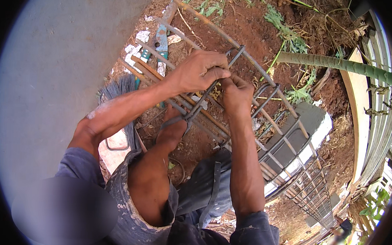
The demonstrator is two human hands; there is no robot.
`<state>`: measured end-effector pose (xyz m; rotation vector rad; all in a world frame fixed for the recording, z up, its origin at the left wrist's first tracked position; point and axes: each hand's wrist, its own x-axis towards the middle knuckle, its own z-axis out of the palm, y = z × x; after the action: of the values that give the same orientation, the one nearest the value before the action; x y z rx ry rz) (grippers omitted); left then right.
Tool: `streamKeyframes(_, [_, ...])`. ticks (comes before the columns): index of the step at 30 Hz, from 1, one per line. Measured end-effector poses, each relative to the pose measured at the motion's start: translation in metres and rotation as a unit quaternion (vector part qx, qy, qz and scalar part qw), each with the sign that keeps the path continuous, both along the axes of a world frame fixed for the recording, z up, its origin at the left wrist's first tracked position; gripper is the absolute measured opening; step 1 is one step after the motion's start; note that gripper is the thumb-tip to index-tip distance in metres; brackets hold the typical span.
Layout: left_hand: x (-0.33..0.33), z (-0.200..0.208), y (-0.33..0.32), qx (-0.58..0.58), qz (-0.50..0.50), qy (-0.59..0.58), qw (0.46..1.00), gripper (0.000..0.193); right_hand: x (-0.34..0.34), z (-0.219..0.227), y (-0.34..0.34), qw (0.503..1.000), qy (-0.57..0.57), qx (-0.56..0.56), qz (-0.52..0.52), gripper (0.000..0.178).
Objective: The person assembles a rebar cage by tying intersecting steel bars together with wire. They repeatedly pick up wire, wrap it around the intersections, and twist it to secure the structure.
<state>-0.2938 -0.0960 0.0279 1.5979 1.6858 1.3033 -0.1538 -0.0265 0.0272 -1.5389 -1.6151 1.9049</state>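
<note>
My left hand (198,72) clamps stirrup (215,86) on rebar cage (287,139) | right hand (236,96) pinches it at 3 o'clock | cutters (158,44) lie at 10 o'clock.

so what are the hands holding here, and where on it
Both the left hand and right hand grip the rebar stirrup at its side bar, where it crosses a long rod of the rebar cage.
</note>
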Motion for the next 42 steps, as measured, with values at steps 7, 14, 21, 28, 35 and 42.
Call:
streamKeyframes(7, [-0.007, 0.004, -0.013, -0.107, 0.050, -0.099, 0.988, 0.019, -0.005, 0.005, 0.004, 1.000, -0.008, -0.020, -0.004, 0.026])
streamKeyframes(14, [-0.019, -0.004, -0.024, -0.039, 0.014, 0.048, 0.998, 0.012, -0.008, 0.012, 0.016, 0.979, -0.112, 0.136, 0.105, 0.033])
streamKeyframes(21, [-0.029, 0.020, -0.023, -0.115, -0.027, 0.241, 0.963, 0.012, -0.011, 0.009, 0.009, 0.922, -0.201, 0.293, 0.154, 0.033])
streamKeyframes(28, [-0.033, 0.019, 0.005, -0.154, -0.107, 0.277, 0.943, 0.021, 0.001, -0.004, 0.002, 0.975, -0.049, 0.195, 0.095, 0.025])
streamKeyframes(35, [-0.028, 0.003, 0.015, -0.066, -0.060, 0.112, 0.990, 0.028, 0.002, 0.003, -0.013, 0.959, -0.084, 0.256, 0.088, 0.024])
streamKeyframes(42, [-0.020, 0.018, 0.009, -0.040, -0.095, 0.159, 0.982, 0.029, 0.001, -0.007, -0.018, 0.969, -0.060, 0.238, 0.036, 0.027])
